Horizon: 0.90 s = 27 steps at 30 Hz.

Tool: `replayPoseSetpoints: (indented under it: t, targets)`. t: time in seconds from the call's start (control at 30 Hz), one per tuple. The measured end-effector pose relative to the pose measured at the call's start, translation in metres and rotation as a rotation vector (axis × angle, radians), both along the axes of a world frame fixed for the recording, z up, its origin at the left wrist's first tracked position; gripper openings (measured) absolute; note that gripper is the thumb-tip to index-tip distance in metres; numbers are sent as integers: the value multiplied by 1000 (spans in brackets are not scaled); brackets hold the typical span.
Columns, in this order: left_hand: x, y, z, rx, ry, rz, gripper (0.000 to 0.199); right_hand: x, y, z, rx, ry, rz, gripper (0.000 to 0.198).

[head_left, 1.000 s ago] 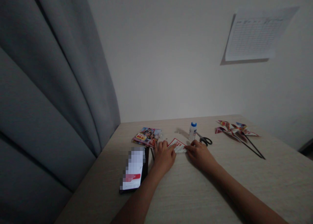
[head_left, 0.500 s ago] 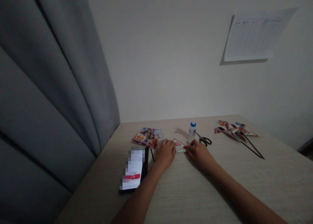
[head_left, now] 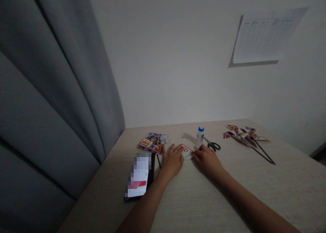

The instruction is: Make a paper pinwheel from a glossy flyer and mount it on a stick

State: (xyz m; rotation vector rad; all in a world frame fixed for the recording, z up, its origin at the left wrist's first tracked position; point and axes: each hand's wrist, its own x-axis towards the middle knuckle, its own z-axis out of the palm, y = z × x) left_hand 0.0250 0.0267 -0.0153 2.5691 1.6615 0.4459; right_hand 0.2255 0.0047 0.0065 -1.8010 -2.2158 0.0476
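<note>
A small white piece of paper [head_left: 187, 152] with red print lies flat on the table between my hands. My left hand [head_left: 172, 160] rests on its left part, palm down with the fingers spread. At the right corner, my right hand [head_left: 205, 157] pinches the paper's edge between bent fingers. Just behind the right hand stands a glue bottle [head_left: 200, 137] with a blue cap, and black-handled scissors [head_left: 213, 146] lie beside it. Part of the paper is hidden under the left fingers.
Left of my left hand are a stack of colourful printed paper [head_left: 152, 143] and a lit phone [head_left: 139, 177]. A thin black stick [head_left: 158, 161] lies by the phone. Paper pinwheels [head_left: 244, 135] on black sticks lie at the right. A curtain [head_left: 102, 117] hangs along the left side.
The left fingers have spread a little and shifted slightly on the paper. My right hand stays at the paper's right corner, nearly unmoved.
</note>
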Motion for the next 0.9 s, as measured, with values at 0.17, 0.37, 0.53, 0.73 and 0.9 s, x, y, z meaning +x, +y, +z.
replayPoseSetpoints:
  t: [0.17, 0.37, 0.53, 0.73, 0.9]
  targets:
    - [-2, -1, 4, 17, 14, 3, 49, -14, 1, -1, 34, -33, -96, 34]
    - [-8, 3, 1, -38, 24, -25, 53, -20, 1, -2, 41, -13, -137, 36]
    - [-9, 5, -4, -47, 12, -36, 53, -19, 3, -5, 47, -15, -142, 46]
    - [-9, 6, -6, -55, 1, -38, 53, -17, 4, -6, 39, 14, -139, 47]
    - [-9, 7, -5, -92, -9, -36, 53, -19, 6, -6, 3, 88, -187, 47]
